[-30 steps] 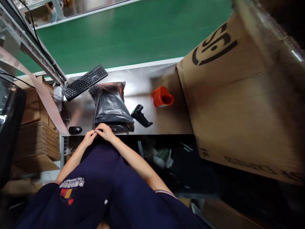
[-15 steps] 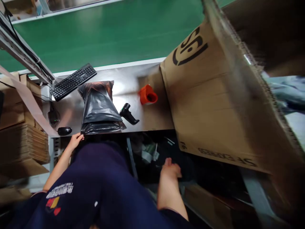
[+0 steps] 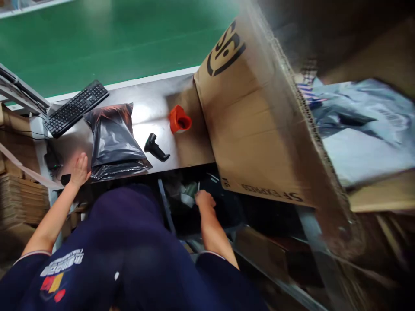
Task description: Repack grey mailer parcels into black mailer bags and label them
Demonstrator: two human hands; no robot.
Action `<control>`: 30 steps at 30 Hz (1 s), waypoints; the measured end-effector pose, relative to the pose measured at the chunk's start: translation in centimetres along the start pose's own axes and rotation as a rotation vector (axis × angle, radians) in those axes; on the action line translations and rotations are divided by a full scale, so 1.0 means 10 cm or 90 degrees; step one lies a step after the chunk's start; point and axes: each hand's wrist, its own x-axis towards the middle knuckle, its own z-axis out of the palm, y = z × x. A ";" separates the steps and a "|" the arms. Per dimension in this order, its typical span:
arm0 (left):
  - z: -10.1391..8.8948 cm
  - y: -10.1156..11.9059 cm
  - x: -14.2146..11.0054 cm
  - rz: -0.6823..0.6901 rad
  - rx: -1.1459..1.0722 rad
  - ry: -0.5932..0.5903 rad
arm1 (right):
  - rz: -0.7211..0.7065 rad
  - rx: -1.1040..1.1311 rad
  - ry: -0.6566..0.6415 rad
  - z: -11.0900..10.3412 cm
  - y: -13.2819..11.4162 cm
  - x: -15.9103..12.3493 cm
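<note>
My left hand (image 3: 80, 170) lies with its fingers stretched out at the front edge of the metal table. It is just left of a black plastic mailing bag (image 3: 115, 144) and beside a black mouse (image 3: 65, 179), partly covering the mouse. My right hand (image 3: 205, 200) is below the table's front edge, over a dark space with crumpled plastic scraps (image 3: 187, 199). Its fingers look curled in; whatever they hold, if anything, is hidden. A black barcode scanner (image 3: 156, 148) rests right of the bag, and an orange tape dispenser (image 3: 179, 119) sits farther right.
A large open cardboard box (image 3: 256, 116) stands tilted on the right, its flap sticking out towards me. Beyond it lies grey plastic packaging (image 3: 372, 129). A keyboard (image 3: 77, 108) is at the back left. Behind the table runs a green belt (image 3: 123, 43); flattened cardboard (image 3: 29, 203) is stacked left.
My left hand has left the bag's front corner and now lies flat on the table, left of the bag. My right hand has reached farther forward under the table edge. The view has shifted right.
</note>
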 end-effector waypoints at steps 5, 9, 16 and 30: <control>-0.08 0.06 0.18 0.088 0.029 -0.107 | -0.299 -0.064 -0.102 0.12 -0.73 0.28; -0.10 0.17 0.28 0.112 0.018 -0.152 | -0.570 -0.021 -0.172 0.45 -1.72 0.63; -0.09 0.10 0.36 0.129 0.010 -0.233 | -0.915 -0.046 -0.441 0.81 -2.73 1.01; -0.13 0.29 -0.18 -0.034 -0.262 -0.257 | -0.658 0.157 -0.528 0.89 -2.08 0.48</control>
